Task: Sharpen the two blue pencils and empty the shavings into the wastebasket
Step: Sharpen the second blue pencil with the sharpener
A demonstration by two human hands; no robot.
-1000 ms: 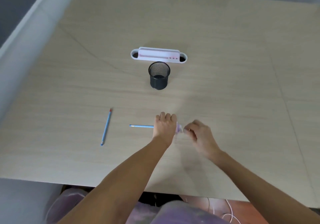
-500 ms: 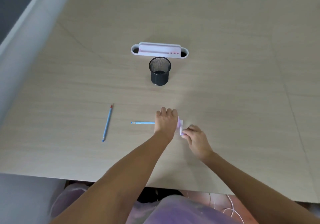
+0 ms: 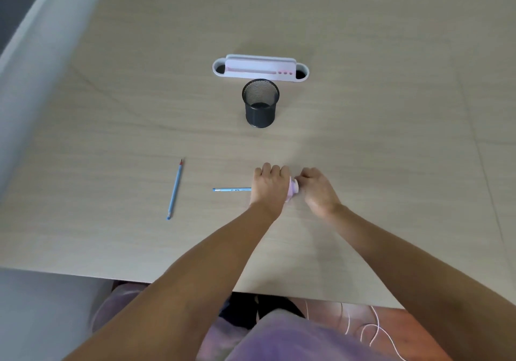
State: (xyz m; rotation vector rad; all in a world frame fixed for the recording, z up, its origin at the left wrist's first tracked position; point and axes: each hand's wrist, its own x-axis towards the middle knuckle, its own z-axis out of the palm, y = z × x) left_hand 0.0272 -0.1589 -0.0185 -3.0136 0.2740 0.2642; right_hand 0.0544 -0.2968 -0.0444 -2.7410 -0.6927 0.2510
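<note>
My left hand [image 3: 270, 186] is closed around a blue pencil [image 3: 231, 189] whose free end sticks out to the left, level with the table. My right hand [image 3: 317, 189] pinches a small pink sharpener [image 3: 293, 191] right against the left fist; the pencil's tip is hidden inside. A second blue pencil [image 3: 175, 189] with a pointed red tip lies loose on the table to the left. The black mesh wastebasket [image 3: 261, 103] stands upright beyond my hands.
A white and pink desk organiser [image 3: 259, 68] sits just behind the wastebasket. The wooden table's near edge [image 3: 83, 274] runs below my forearms. A grey partition [image 3: 33, 61] borders the left side. White cable [image 3: 363, 330] lies on the floor at lower right.
My right hand has turned over the sharpener, from fingers below it to knuckles up above it. The left hand and pencil stayed in place. The view shifted slightly.
</note>
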